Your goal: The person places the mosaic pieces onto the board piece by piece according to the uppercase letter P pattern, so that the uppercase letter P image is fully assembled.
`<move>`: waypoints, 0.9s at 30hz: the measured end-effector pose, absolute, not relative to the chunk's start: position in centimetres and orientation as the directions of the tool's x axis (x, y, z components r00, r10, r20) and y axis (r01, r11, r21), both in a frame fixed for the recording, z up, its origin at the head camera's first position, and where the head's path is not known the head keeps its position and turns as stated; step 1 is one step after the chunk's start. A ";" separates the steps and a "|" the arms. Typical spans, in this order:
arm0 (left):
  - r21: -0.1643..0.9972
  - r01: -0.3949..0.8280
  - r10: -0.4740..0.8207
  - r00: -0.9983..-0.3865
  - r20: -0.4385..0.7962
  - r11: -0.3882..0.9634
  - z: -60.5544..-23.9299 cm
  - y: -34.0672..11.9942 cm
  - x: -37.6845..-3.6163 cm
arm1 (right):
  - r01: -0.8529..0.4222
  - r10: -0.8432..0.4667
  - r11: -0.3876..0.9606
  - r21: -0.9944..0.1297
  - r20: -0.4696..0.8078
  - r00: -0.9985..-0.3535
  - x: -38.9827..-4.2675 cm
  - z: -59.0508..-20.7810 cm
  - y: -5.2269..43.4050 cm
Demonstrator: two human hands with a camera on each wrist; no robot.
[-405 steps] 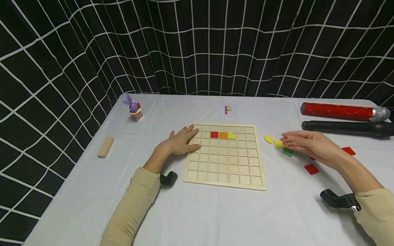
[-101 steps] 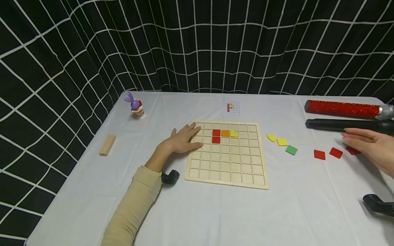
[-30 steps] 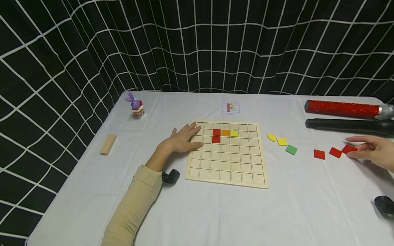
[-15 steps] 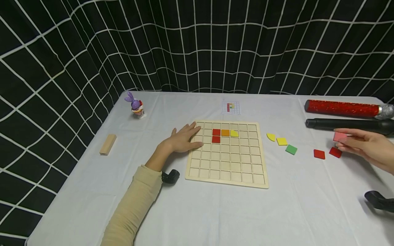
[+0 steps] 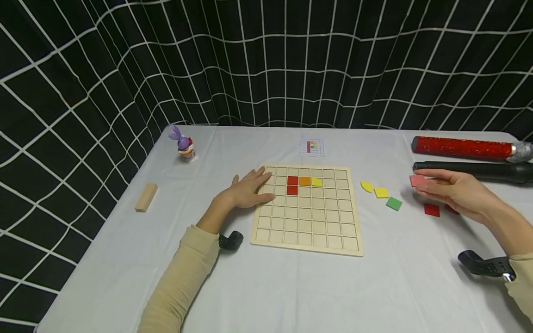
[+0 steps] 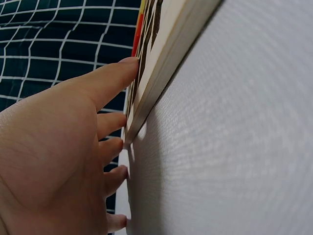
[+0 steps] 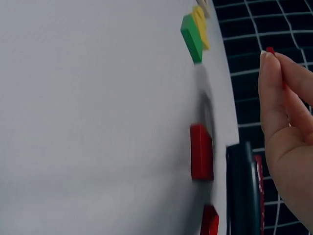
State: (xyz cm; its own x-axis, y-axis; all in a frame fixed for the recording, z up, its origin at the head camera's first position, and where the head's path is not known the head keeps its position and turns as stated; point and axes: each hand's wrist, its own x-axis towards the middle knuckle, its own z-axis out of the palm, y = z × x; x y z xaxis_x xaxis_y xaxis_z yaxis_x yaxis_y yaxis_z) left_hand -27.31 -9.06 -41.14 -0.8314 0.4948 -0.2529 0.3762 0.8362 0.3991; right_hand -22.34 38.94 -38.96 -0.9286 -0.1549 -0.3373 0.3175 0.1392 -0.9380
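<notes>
A wooden grid board (image 5: 308, 222) lies mid-table; it holds two red tiles (image 5: 293, 184), an orange tile (image 5: 305, 180) and a yellow quarter-round (image 5: 317, 181). My left hand (image 5: 260, 186) rests flat and open on the board's left edge; the left wrist view shows its fingers (image 6: 110, 83) against the board rim (image 6: 161, 73). To the right of the board, my right hand (image 5: 421, 183) hovers above the table, pinching a red tile (image 5: 417, 180) (image 7: 270, 50). Below it lie a red tile (image 5: 431, 209) (image 7: 201, 152), a green tile (image 5: 393, 203) (image 7: 191, 37), a yellow square (image 5: 381, 192) and a yellow quarter-round (image 5: 367, 186).
A red glitter tube (image 5: 462, 148) and a black tube (image 5: 470, 170) lie at the back right. A small pattern card (image 5: 312, 146) sits behind the board. A purple toy figure (image 5: 183, 144) and a wooden block (image 5: 145, 197) stand at the left. A gridded black curtain surrounds the table.
My right hand has picked a red tile off the table at the far right and carried it leftward, above the other red tiles. The left hand has stayed on the board.
</notes>
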 end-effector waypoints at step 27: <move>0.385 0.379 0.491 -0.834 -0.253 0.842 -41.1 -9.1 -27.2 | 0.245 -0.366 0.099 -0.965 -0.264 -0.892 -24.0 -40.0 27.0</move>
State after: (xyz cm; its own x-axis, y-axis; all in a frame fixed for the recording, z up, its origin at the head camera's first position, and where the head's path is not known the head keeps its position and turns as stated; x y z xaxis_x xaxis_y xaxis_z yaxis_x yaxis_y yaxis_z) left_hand -27.23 -9.11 -41.11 -0.8336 0.4912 -0.2527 0.3793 0.8416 0.3845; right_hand -24.05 27.03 -40.02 -0.8925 -0.3658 -0.2640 0.2447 0.0989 -0.9645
